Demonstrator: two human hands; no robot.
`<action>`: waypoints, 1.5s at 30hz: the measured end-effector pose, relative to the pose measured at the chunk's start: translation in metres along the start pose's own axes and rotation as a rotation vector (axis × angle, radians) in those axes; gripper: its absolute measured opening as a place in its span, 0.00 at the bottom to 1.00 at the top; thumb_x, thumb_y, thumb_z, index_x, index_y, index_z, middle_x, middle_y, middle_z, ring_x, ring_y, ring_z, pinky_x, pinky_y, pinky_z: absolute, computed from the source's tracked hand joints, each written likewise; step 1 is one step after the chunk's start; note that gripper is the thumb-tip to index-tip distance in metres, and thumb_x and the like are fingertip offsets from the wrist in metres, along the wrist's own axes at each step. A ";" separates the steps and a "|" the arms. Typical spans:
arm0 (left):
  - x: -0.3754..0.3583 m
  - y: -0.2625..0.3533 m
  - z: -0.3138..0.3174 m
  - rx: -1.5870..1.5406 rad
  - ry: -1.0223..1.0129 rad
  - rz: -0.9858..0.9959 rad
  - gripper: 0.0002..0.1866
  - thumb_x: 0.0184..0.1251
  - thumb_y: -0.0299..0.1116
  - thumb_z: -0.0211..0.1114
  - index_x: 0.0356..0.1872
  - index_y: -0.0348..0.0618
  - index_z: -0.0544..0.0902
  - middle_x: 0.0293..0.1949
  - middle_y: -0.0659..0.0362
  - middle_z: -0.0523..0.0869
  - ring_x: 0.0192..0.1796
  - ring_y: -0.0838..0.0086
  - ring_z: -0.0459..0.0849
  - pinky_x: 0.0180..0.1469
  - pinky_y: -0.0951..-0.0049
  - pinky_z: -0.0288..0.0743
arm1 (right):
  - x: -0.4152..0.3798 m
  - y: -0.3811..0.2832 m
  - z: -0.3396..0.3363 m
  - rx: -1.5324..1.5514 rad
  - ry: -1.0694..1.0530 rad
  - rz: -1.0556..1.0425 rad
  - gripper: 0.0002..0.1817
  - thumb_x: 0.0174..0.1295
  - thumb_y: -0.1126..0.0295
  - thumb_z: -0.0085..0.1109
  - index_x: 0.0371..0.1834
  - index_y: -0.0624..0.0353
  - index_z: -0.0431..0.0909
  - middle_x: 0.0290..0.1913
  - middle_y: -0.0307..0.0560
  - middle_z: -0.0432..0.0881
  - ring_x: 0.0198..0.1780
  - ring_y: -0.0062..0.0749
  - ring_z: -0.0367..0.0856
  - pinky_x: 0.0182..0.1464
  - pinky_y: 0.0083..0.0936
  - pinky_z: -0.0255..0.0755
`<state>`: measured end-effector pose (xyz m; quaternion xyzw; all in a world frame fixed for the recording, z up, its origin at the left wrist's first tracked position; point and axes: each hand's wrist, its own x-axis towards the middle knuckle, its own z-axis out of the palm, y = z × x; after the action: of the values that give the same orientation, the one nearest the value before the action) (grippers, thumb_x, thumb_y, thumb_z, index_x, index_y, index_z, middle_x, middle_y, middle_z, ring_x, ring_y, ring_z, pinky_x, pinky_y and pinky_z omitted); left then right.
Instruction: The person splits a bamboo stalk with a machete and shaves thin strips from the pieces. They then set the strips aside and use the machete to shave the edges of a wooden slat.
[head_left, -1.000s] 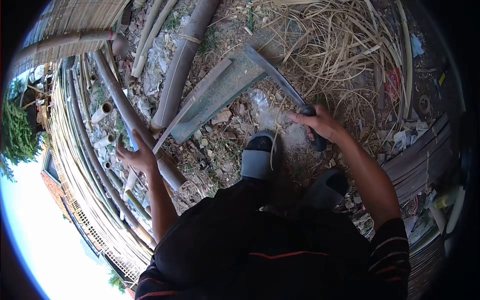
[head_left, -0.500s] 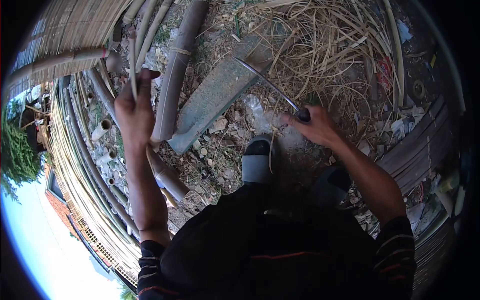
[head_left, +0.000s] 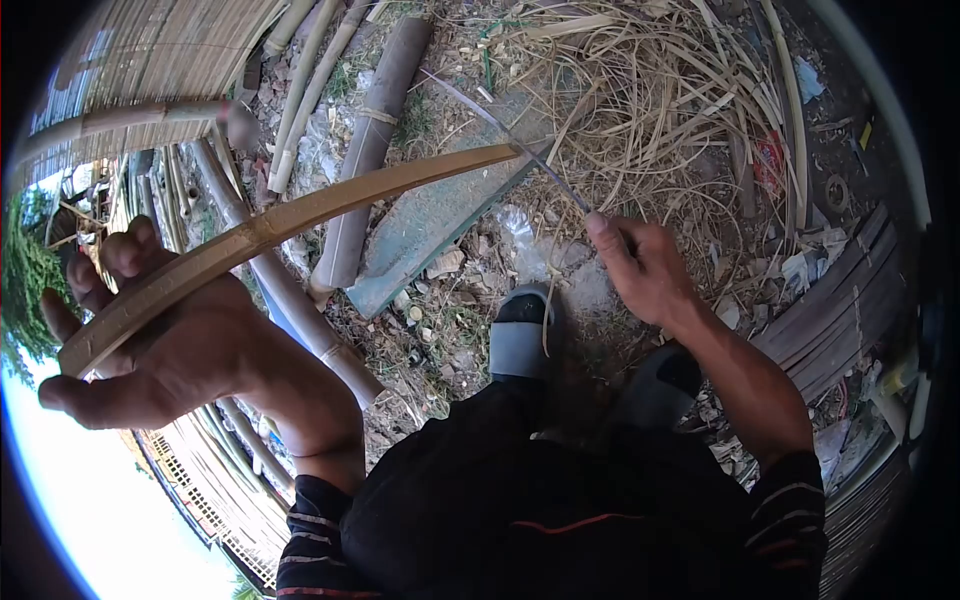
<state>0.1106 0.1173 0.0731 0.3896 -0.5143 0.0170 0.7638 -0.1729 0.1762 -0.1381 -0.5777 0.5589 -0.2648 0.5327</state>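
Observation:
A long bamboo strip (head_left: pixel 390 180) crosses the view from lower left to upper centre. Its near end rests across the palm of my left hand (head_left: pixel 190 340), with the fingers spread and partly curled beneath it. My right hand (head_left: pixel 648 270) is closed around the handle of a long thin knife (head_left: pixel 545 165), thumb along its top. The handle is mostly hidden by the fingers. The blade points up and left, and the far end of the strip meets it near mid-blade; whether they touch is unclear.
A green board (head_left: pixel 430 235) lies on the ground beside a thick bamboo pole (head_left: pixel 350 220). Thin shavings (head_left: pixel 650 100) are piled beyond. My sandaled feet stand below. Dark slats (head_left: pixel 840 300) lie at right, more poles at left.
My left hand has come down and nearer the camera, its fingers opening under the strip, which now lies across the view. The knife tip has shifted up and left.

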 end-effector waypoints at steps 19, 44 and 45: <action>-0.011 0.045 -0.011 0.177 0.295 0.330 0.21 0.72 0.41 0.51 0.16 0.56 0.58 0.16 0.68 0.58 0.16 0.78 0.59 0.24 0.77 0.54 | -0.021 -0.056 0.042 0.047 -0.238 -0.553 0.33 0.71 0.43 0.56 0.18 0.63 0.75 0.11 0.48 0.72 0.12 0.34 0.75 0.16 0.35 0.66; -0.009 0.046 -0.023 0.066 0.222 0.266 0.22 0.70 0.41 0.51 0.15 0.57 0.55 0.16 0.68 0.58 0.16 0.79 0.58 0.26 0.74 0.54 | 0.039 0.081 0.019 -0.282 -0.192 0.358 0.41 0.70 0.30 0.42 0.13 0.57 0.72 0.11 0.40 0.69 0.15 0.29 0.70 0.19 0.38 0.65; -0.010 0.052 -0.029 -0.029 0.094 0.219 0.22 0.69 0.42 0.52 0.15 0.59 0.56 0.15 0.70 0.56 0.16 0.79 0.57 0.26 0.74 0.52 | 0.043 0.069 0.011 -0.296 -0.190 0.335 0.41 0.70 0.30 0.42 0.13 0.57 0.72 0.11 0.40 0.69 0.15 0.29 0.70 0.19 0.38 0.65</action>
<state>0.1059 0.1748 0.0900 0.3188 -0.5176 0.1111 0.7862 -0.1779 0.1536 -0.2167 -0.5709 0.6273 -0.0324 0.5287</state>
